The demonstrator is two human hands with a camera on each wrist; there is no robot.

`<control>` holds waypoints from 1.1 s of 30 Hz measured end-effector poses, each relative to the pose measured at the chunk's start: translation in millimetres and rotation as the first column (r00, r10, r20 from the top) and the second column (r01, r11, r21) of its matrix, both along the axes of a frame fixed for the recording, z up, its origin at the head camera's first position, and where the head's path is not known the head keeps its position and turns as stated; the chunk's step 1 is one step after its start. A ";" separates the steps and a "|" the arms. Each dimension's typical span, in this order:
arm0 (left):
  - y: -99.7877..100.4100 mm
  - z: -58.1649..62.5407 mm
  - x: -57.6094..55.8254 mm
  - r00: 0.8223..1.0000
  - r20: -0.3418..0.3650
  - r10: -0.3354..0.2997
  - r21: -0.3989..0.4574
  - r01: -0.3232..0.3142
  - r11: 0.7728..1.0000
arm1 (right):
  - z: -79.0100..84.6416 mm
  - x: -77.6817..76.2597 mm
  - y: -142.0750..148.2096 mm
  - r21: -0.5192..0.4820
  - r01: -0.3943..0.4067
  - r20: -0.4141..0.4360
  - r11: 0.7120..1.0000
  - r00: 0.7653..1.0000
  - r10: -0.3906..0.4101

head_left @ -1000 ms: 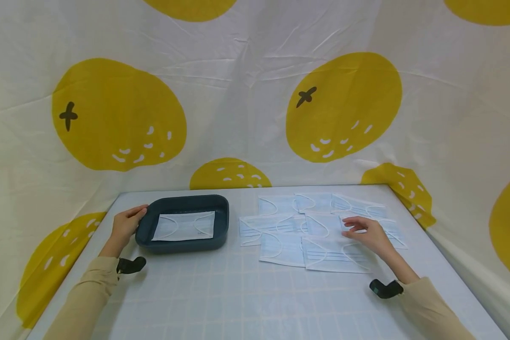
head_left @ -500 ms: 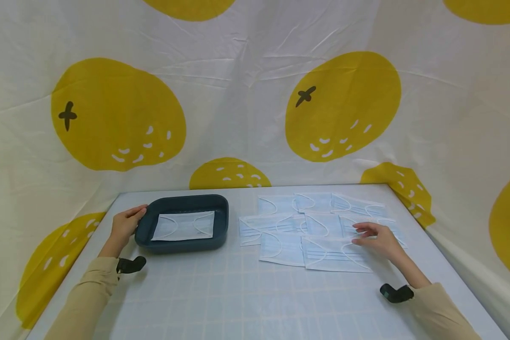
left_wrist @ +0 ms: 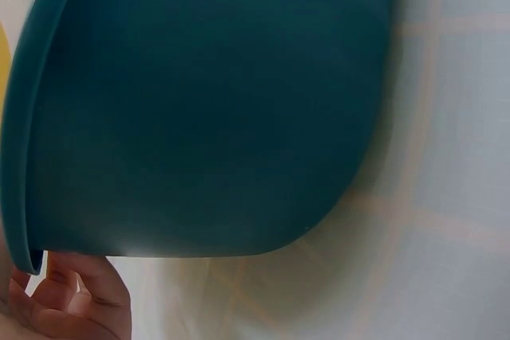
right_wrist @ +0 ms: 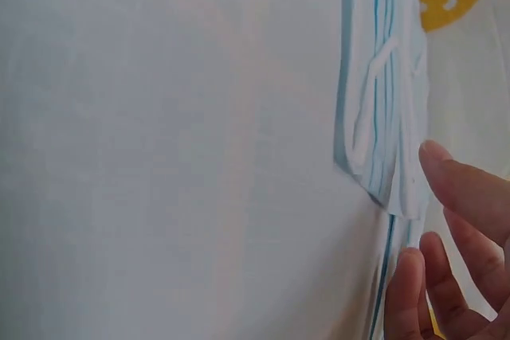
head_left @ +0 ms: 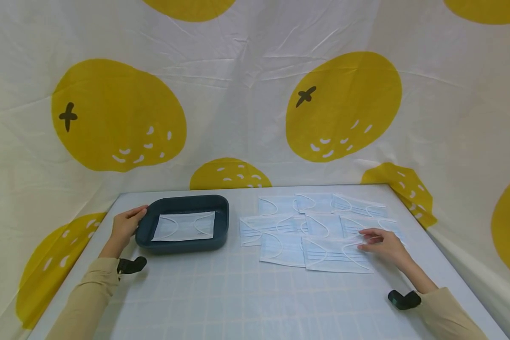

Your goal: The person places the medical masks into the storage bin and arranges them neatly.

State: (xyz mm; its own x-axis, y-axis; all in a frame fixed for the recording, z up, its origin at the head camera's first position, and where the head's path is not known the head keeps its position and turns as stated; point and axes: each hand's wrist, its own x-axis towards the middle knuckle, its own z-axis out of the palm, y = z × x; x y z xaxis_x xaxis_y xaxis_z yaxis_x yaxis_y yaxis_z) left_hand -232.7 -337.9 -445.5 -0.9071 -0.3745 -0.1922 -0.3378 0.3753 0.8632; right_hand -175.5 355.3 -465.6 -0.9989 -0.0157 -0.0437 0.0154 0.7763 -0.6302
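My left hand (head_left: 125, 225) grips the left rim of a dark teal tray (head_left: 182, 246); in the left wrist view its curled fingers (left_wrist: 100, 283) show at the rim beside the tray wall (left_wrist: 207, 125). One pale blue face mask (head_left: 184, 227) lies flat inside the tray. On the right, my right hand (head_left: 386, 246) hovers at the right end of the nearest pleated mask (head_left: 329, 260), holding nothing. In the right wrist view, thumb and fingers are spread apart close to that mask's (right_wrist: 386, 109) corner and white ear loop.
Several more face masks (head_left: 276, 225) lie overlapping in rows on the white checked tablecloth (head_left: 221, 297). A white curtain (head_left: 246, 108) printed with yellow fruit hangs behind the table and along its sides.
My right hand has moved right and somewhat nearer to me, from over the middle-right masks to the end of the nearest one. The left hand and tray have stayed put.
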 end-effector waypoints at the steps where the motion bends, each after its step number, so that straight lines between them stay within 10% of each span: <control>1: 0.0 -0.1 0.0 1.000 0.002 0.002 0.002 -0.002 1.000 | -2.3 -0.6 1.0 0.003 0.002 -0.002 1.000 1.000 -0.002; 33: 0.6 -3.2 -1.6 1.000 0.002 0.012 -0.011 -0.012 1.000 | -2.6 -5.7 2.6 0.070 -0.070 0.031 0.995 0.997 0.068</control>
State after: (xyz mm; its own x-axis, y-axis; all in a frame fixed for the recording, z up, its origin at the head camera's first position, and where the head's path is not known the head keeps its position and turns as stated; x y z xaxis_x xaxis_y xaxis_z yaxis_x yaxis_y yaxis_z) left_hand -234.3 -337.2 -448.7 -0.9022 -0.3873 -0.1898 -0.3440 0.3806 0.8584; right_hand -181.2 357.9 -468.2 -0.9938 -0.0806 -0.0760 -0.0225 0.8187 -0.5737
